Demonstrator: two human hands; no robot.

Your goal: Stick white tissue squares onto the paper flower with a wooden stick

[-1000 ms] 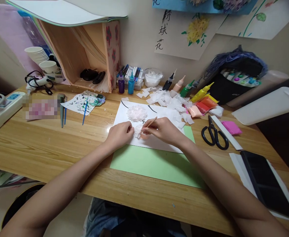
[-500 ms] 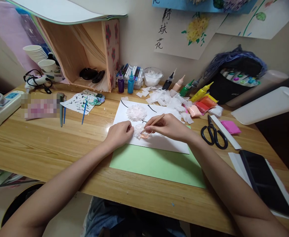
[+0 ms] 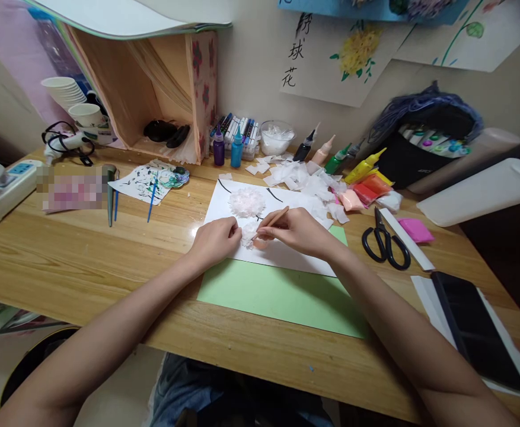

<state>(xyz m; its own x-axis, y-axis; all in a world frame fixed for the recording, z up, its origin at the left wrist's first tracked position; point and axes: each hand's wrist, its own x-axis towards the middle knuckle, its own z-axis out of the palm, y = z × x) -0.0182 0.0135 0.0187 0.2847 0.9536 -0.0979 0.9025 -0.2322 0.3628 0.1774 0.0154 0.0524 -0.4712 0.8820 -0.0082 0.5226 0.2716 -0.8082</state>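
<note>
Left hand and right hand meet over a green sheet, white paper atop it. Apparently steadying the paper, the left lies curled, any contents hidden, beside the paper's nearer ruffled white cluster. Seemingly for fine control, the right pinches a slender stick pencil-fashion, slanting down towards the cluster.

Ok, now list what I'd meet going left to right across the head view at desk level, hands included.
Power strip, paint-stained paper, left hand, upper fluffy flower, right hand, black scissors, flat black object.
</note>
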